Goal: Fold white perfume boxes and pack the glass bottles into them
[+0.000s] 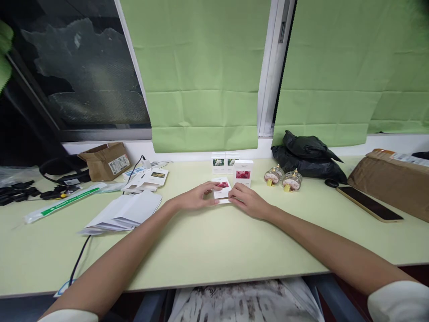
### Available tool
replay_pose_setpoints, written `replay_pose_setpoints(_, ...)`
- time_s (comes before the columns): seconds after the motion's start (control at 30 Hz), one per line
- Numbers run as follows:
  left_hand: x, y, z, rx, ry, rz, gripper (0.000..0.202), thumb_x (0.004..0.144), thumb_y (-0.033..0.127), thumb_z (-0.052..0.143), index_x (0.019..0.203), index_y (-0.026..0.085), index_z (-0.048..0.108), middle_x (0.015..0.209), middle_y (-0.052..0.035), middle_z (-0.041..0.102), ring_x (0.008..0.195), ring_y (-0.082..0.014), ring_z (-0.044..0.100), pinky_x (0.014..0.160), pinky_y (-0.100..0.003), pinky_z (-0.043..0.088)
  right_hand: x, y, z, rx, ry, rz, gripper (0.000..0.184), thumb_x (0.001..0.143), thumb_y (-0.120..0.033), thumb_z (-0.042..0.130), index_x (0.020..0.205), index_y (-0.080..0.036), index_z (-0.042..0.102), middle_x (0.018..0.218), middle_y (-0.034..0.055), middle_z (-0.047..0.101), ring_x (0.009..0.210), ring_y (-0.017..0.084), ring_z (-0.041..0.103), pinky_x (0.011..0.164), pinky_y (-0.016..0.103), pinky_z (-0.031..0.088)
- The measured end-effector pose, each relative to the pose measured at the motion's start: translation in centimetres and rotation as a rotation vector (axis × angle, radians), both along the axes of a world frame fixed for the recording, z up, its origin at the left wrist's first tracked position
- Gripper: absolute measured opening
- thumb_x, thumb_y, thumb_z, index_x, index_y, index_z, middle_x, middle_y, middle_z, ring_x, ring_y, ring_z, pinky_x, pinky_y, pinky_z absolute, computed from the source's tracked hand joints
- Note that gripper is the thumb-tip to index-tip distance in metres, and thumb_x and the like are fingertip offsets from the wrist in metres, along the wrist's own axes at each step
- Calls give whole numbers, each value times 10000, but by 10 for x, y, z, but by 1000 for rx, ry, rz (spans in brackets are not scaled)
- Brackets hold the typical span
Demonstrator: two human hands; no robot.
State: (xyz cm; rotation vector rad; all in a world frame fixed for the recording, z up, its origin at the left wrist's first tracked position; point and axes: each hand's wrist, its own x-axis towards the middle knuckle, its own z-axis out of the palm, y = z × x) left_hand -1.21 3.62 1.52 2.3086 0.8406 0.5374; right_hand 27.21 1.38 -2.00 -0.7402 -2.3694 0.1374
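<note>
A small white box [221, 192] with a pink-red flower picture lies on the table between my two hands. My left hand [199, 197] is closed on its left side, fingers on the top face and thumb near the close end. At the box's near right corner, the bent fingers of my right hand [247, 200] press on its end. Just behind stands an upright white box [243, 166] with a similar red flower picture. Two more upright white boxes, a left one [218, 162] and a right one [232, 161], show white flowers on green.
Two round glass bottles [292, 181] with gold parts stand right, before black plastic bags [306, 156]. A phone [368, 203] and large carton [392, 179] lie further right. On the left are flattened white boxes [124, 210], a small carton [110, 163] and a black cable [80, 257].
</note>
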Motion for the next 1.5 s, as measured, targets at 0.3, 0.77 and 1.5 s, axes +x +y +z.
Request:
replay_pose_setpoints(0.3,0,3,-5,1,-17,16,505,985,525,643,1454,340,603,1627,-79,484,1428,-262,529,1183,-469,453,1,3,-3,22,-1,13,161,1080,-300,516,1125,-281,670,1098,82,615,1066,261,602,922,414,532)
replay_pose_setpoints(0.77,4,-2,-5,122,19,55,510,960,573,671,1402,319,642,1524,-77,565,1374,-275,568,1152,-430,476,3,19,-17,3,30,-56,324,1064,-318,568,1383,-280,611,1435,110,646,1371,317,536,1150,581,475)
replay_pose_setpoints(1.5,20,11,-34,117,51,649,695,839,748,680,1285,216,643,1345,-171,646,1373,-438,503,1108,-579,428,-1,23,-22,-367,257,-93,397,1029,-386,605,1406,-261,587,1344,100,693,1200,286,665,1050,517,555)
